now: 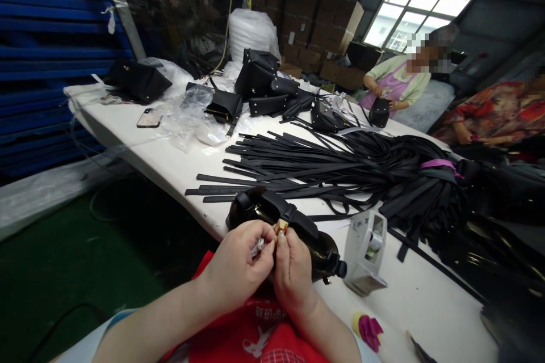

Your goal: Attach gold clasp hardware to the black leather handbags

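Observation:
A glossy black handbag (313,247) stands tilted at the table edge in front of me, with a gold clasp (281,226) on its strap. My left hand (244,255) is closed, with a crumpled bit of clear film (258,246) in its curled fingers; its fingertips meet near the clasp. Beside it, my right hand (293,269) has its fingers pressed together and the thumb against the clasp. The exact grip at the fingertips is partly hidden.
Black straps (306,164) lie in a tied bundle behind the handbag. A tape dispenser (366,252) stands to the right, near a purple cloth scrap (370,332). Several black bags (255,76), plastic wrapping (191,116) and a phone (149,118) lie farther back. Two co-workers (395,82) are opposite.

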{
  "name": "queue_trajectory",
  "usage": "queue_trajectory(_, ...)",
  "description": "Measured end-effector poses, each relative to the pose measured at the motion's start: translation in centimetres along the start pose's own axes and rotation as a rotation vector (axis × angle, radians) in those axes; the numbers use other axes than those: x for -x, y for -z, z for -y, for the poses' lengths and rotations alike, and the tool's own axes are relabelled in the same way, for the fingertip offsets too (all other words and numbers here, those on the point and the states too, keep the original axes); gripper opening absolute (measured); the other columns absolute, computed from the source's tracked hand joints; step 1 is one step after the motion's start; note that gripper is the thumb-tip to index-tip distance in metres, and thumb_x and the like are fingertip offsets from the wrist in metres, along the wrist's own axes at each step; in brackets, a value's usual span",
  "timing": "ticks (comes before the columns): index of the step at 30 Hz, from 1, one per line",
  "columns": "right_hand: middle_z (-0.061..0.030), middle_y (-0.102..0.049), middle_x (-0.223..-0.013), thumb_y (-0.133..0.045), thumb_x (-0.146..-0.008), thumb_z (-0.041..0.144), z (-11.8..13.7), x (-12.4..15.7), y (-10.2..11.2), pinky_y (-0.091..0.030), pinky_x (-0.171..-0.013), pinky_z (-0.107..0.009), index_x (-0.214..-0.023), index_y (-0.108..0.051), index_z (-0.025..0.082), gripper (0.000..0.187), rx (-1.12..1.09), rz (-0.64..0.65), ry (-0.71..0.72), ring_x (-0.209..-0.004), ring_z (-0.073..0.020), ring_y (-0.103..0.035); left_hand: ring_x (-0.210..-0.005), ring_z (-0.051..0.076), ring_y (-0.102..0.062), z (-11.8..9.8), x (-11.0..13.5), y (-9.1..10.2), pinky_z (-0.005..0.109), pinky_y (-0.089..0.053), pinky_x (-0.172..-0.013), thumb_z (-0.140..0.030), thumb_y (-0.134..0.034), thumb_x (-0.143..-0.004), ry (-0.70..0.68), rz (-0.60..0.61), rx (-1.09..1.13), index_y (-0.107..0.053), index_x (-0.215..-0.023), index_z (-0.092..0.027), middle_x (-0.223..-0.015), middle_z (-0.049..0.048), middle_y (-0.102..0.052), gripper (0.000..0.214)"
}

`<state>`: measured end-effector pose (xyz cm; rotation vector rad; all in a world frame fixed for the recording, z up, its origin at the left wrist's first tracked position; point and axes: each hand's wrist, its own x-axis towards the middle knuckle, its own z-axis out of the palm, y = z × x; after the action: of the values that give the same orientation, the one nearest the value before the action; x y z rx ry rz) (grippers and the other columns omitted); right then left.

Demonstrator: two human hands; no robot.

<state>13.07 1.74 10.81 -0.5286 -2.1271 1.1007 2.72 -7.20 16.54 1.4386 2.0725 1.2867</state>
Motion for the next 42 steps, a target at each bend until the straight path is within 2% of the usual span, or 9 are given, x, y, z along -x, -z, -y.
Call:
queue_trajectory(5, -0.0028, -0.059, -0.075, -0.036, -0.096, 0.024, 0.4, -0.5, 0.5, -0.038, -0.062, -0.026, -0.083, -0.052, 0.02, 0.021, 0.005, 0.055, -0.029, -0.067, -0.015, -0.056, -0.068, 0.015, -0.054, 0.5, -0.2, 0.1, 0.027, -0.045, -0.065, -0.024, -0.047, -0.082, 0.076, 0.035, 0.122, -0.053, -0.075, -0.018, -0.074, 0.0019, -0.059, 0.012)
queue_trajectory(13, 0.0004, -0.055, -0.061, -0.044, -0.087, 0.028, 2.0, -1.0, 1.1, -0.033, -0.052, -0.024, -0.072, -0.047, 0.019, 0.018, 0.042, 0.159, -0.106, -0.053, -0.0121, -0.05, -0.056, 0.01, -0.047, 0.9, -1.3, 1.9, 0.022, -0.039, -0.056, -0.039, -0.065, -0.064, 0.485, 0.307, 0.682, -0.049, -0.068, -0.017, -0.06, -0.0022, -0.053, 0.028)
queue_trajectory(18, 0.0007, -0.055, -0.061, -0.047, -0.085, 0.029, 2.5, -1.2, 1.7, -0.033, -0.051, -0.023, -0.073, -0.049, 0.018, 0.016, 0.008, 0.234, -0.17, -0.053, -0.0115, -0.049, -0.054, 0.01, -0.047, 0.5, -1.6, 2.3, 0.021, -0.038, -0.054, -0.035, -0.066, -0.059, 0.526, 0.33, 0.765, -0.05, -0.066, -0.016, -0.057, -0.003, -0.051, 0.026)
queue_trajectory(22, 0.0023, -0.052, -0.059, -0.048, -0.085, 0.028, 2.7, -1.2, 2.0, -0.03, -0.05, -0.023, -0.073, -0.05, 0.018, 0.016, 0.025, 0.247, -0.157, -0.052, -0.0104, -0.045, -0.055, 0.009, -0.045, 0.7, -1.7, 2.7, 0.019, -0.034, -0.051, -0.032, -0.066, -0.06, 0.505, 0.38, 0.762, -0.049, -0.067, -0.017, -0.06, -0.0029, -0.051, 0.024)
queue_trajectory(28, 0.0041, -0.047, -0.056, -0.05, -0.084, 0.029, 2.5, -1.0, 2.3, -0.028, -0.048, -0.022, -0.068, -0.046, 0.019, 0.019, 0.018, 0.29, -0.16, -0.049, -0.009, -0.041, -0.044, 0.003, -0.022, 0.6, -2.9, 4.4, 0.018, -0.013, -0.042, -0.036, -0.064, -0.066, 0.444, 0.357, 0.743, -0.047, -0.07, -0.015, -0.057, -0.0055, -0.042, 0.027)
queue_trajectory(32, 0.0025, -0.054, -0.057, -0.043, -0.09, 0.031, 2.2, -0.9, 2.3, -0.035, -0.051, -0.021, -0.077, -0.051, 0.018, 0.021, -0.112, 0.319, -0.183, -0.051, -0.0103, -0.048, -0.046, 0.005, -0.031, 0.1, -2.9, 4.2, 0.017, -0.022, -0.042, -0.039, -0.056, -0.077, 0.298, 0.295, 0.611, -0.049, -0.077, -0.016, -0.057, -0.0047, -0.044, 0.024)
queue_trajectory(36, -0.0002, -0.059, -0.065, -0.045, -0.088, 0.027, 2.2, -1.0, 2.1, -0.036, -0.054, -0.022, -0.078, -0.054, 0.017, 0.017, -0.021, 0.276, -0.109, -0.056, -0.0114, -0.051, -0.057, 0.011, -0.052, -0.6, -2.5, 3.1, 0.022, -0.043, -0.052, -0.034, -0.048, -0.086, 0.098, 0.171, 0.414, -0.05, -0.086, -0.017, -0.069, 0.0002, -0.057, 0.017)
queue_trajectory(39, -0.0011, -0.059, -0.067, -0.046, -0.083, 0.023, 2.2, -1.1, 2.0, -0.037, -0.056, -0.023, -0.076, -0.054, 0.017, 0.012, 0.052, 0.244, -0.072, -0.059, -0.0125, -0.052, -0.058, 0.013, -0.058, -1.2, -2.7, 2.7, 0.025, -0.048, -0.057, -0.027, -0.04, -0.089, 0.045, 0.25, 0.37, -0.046, -0.085, -0.018, -0.066, -0.0001, -0.059, 0.011)
queue_trajectory(42, -0.0028, -0.062, -0.069, -0.045, -0.085, 0.025, 1.9, -1.0, 2.2, -0.037, -0.057, -0.024, -0.077, -0.055, 0.017, 0.015, 0.104, 0.242, -0.079, -0.061, -0.0142, -0.055, -0.062, 0.014, -0.057, -1.9, -3.3, 2.4, 0.027, -0.047, -0.06, -0.02, -0.039, -0.086, -0.018, 0.242, 0.164, -0.045, -0.083, -0.019, -0.069, 0.0005, -0.058, 0.006)
